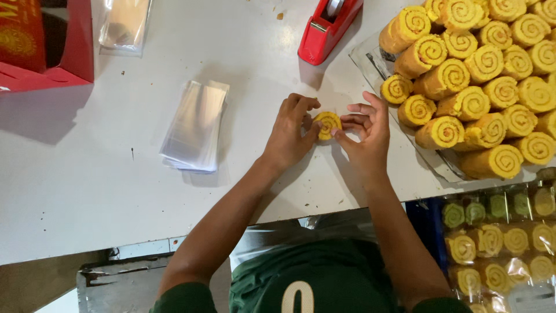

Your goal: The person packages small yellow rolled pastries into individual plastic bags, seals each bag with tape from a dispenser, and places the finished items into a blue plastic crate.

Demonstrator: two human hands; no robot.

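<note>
Head view, looking down on a white, smooth-topped bench [87, 191]

Item 1: small round yellow spiral-patterned roll slice [328, 124], soft and cake-like by its look, near the middle of the bench towards its near edge. It stands on its side with the swirl face up, pinched from both sides, apparently so it cannot roll or unwind. Left hand [289, 133] curls closed against its left side; right hand [366, 132] grips the right side with thumb and forefinger, other fingers spread loose

Item 2: flat stack of clear glossy plastic sleeves [194, 126], left of the hands, within easy reach

Item 3: heap of yellow spiral rolls [480, 87], cylindrical, matt and crumbly-looking, stacked on a clear plastic sheet at the bench's right edge, just beside the right hand

Item 4: red plastic tape dispenser [327, 26], far edge, well apart from the hands

Item 5: red cardboard box [46, 40], open, far left corner; a clear bag lies beside it

Item 6: wrapped yellow and green rolls [498, 243] in shiny film, below the bench's near right corner
</note>
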